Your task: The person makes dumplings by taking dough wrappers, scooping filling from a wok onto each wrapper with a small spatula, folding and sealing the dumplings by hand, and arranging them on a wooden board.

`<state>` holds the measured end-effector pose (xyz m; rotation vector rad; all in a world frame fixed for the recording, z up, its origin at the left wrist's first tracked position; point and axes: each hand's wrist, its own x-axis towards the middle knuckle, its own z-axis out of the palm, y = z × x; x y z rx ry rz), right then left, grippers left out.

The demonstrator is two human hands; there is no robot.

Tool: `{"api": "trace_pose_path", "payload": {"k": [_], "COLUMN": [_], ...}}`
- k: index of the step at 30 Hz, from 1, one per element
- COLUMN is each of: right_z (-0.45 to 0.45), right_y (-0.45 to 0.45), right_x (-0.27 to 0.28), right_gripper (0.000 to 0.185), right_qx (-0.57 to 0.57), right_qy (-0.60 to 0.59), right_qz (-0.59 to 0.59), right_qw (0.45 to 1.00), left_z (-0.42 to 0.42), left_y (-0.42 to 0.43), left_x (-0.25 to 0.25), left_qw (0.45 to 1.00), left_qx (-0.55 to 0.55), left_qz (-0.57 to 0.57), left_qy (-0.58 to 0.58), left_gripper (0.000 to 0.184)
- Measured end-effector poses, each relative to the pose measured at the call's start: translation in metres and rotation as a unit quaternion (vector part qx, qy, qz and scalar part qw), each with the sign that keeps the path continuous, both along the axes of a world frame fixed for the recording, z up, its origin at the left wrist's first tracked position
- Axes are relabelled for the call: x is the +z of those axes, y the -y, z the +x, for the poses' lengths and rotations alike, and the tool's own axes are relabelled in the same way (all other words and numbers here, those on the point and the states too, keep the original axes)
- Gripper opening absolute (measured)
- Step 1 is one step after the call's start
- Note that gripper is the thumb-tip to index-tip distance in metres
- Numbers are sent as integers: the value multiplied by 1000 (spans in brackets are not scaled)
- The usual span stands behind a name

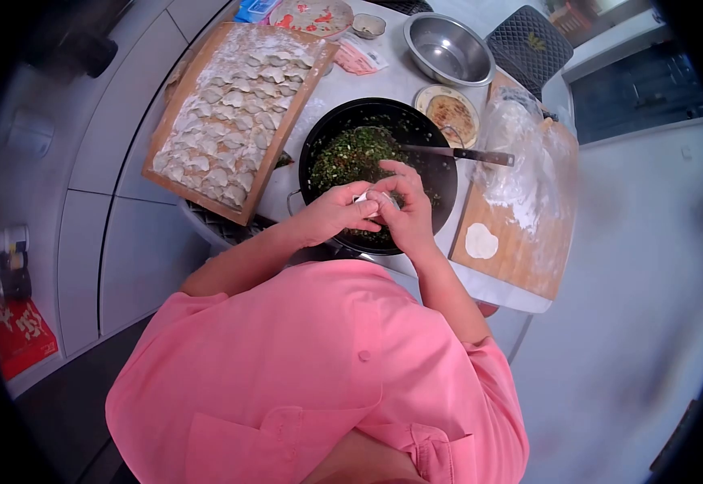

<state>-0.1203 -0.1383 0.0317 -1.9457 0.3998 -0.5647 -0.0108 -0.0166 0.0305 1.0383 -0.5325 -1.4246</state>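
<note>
Over the near side of a black pan, my left hand and my right hand meet with their fingers closed around a small white dumpling. Much of the dumpling is hidden by the fingers. Chopped green filling lies in the pan below. A spatula or spoon with a dark handle rests across the pan's right rim. On the board to the right lies one round dough wrapper.
To the left, a floured wooden board holds rows of dumplings. A steel bowl and a plate with a browned flatbread stand behind the pan. Plastic film covers part of the right wooden board.
</note>
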Motion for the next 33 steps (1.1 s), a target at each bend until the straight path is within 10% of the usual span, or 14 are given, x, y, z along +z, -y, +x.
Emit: {"api": "trace_pose_path", "payload": {"k": [6, 12, 21, 24, 26, 30, 33], "right_z": [0, -15, 5, -2, -5, 0, 1], "right_y": [-8, 4, -13, -15, -14, -18, -25], "right_x": [9, -15, 17, 28, 30, 22, 33], "right_gripper": [12, 28, 34, 36, 39, 44, 49], "right_qx": [-54, 71, 113, 107, 101, 92, 96], "right_qy": [83, -116, -8, -86, -115, -59, -88], "right_qz": [229, 151, 114, 169, 313, 418, 381], "right_qw": [968, 979, 987, 976, 937, 902, 915], "left_z": [3, 6, 5, 8, 10, -11, -17], "left_y": [-2, -6, -7, -10, -13, -8, -7], "left_x": [-6, 8, 12, 17, 24, 31, 26], "left_qw": [999, 988, 976, 984, 944, 991, 972], "left_qx": [31, 81, 35, 15, -30, 29, 106], "left_qz": [-11, -129, -151, -174, -205, -112, -96], "left_qy": [-20, -35, 153, 22, 257, 64, 185], "left_gripper": [31, 32, 40, 35, 44, 53, 55]}}
